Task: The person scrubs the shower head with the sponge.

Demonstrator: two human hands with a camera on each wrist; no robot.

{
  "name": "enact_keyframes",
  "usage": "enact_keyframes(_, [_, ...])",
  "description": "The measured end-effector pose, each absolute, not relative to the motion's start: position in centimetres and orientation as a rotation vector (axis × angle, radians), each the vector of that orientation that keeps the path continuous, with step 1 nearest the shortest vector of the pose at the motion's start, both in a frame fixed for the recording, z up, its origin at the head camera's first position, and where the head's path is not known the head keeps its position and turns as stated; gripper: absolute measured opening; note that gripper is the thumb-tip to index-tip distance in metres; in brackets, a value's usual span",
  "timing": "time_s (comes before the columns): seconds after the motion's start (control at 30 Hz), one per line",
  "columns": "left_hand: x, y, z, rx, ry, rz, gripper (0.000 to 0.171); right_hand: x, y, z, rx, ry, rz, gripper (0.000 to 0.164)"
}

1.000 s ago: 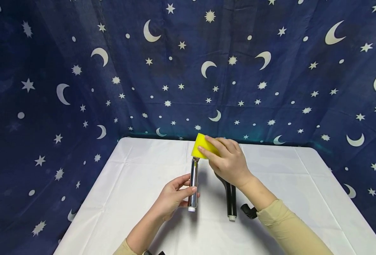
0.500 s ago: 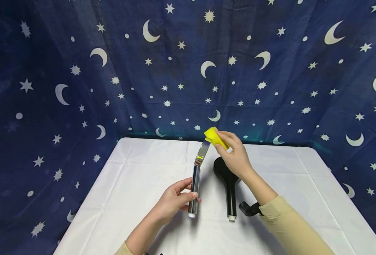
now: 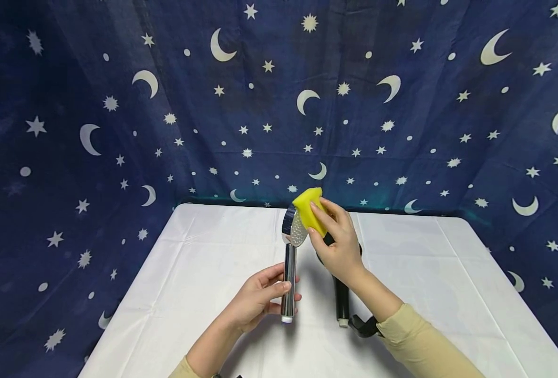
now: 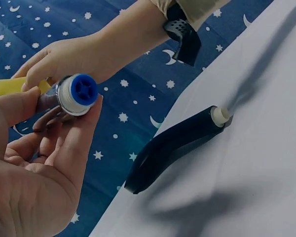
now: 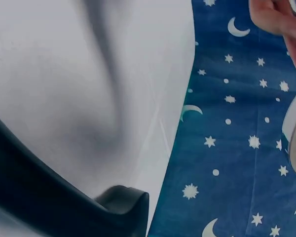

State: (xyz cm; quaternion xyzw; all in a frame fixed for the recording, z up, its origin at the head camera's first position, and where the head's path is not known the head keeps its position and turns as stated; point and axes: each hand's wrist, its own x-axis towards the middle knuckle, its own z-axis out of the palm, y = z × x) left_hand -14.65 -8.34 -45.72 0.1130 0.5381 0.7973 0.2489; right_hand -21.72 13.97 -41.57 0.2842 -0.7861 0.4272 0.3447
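Chrome covered the shower head (image 3: 290,268) that the left hand (image 3: 262,295) gripped by its handle, thumb across the near side and fingers curled behind. Held nearly upright above the table (image 3: 203,268), its round head rose beyond that hand, and its dotted spray face (image 3: 299,231) was turned towards the right hand (image 3: 338,242). Below the left hand's grip, the handle ended in a white threaded collar (image 4: 67,97) with a blue insert (image 4: 84,90). The right hand pinched a yellow sponge (image 3: 311,207) between thumb and fingers, its edge against the upper part of the spray face. Beneath the right hand, and partly hidden by it, a black shower head (image 3: 342,299) lay on the table, its pale end (image 3: 342,323) pointing towards the person. A black bracket (image 3: 365,327) sat at the right wrist, next to a beige sleeve (image 3: 418,336). Past both hands hung a dark blue cloth (image 3: 260,105) printed with pale moons and stars.
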Motion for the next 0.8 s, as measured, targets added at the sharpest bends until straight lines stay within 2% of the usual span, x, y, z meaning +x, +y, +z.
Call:
enact_keyframes(0.27, [-14.8, -8.8, -45.6, 0.323, 1.356, 2.207, 0.054, -20.6, 13.1, -42.7, 0.890, -2.063, 0.927, 0.047])
enact_keyframes(0.47, [-14.9, -9.4, -45.3, 0.337, 1.307, 2.241, 0.059, -20.0, 12.9, -43.8, 0.993, -2.024, 0.846, 0.042])
enact_keyframes(0.8, [-14.8, -9.8, -45.2, 0.385, 1.141, 2.235, 0.053, -21.5, 13.2, -42.5, 1.019, -1.937, 0.777, 0.025])
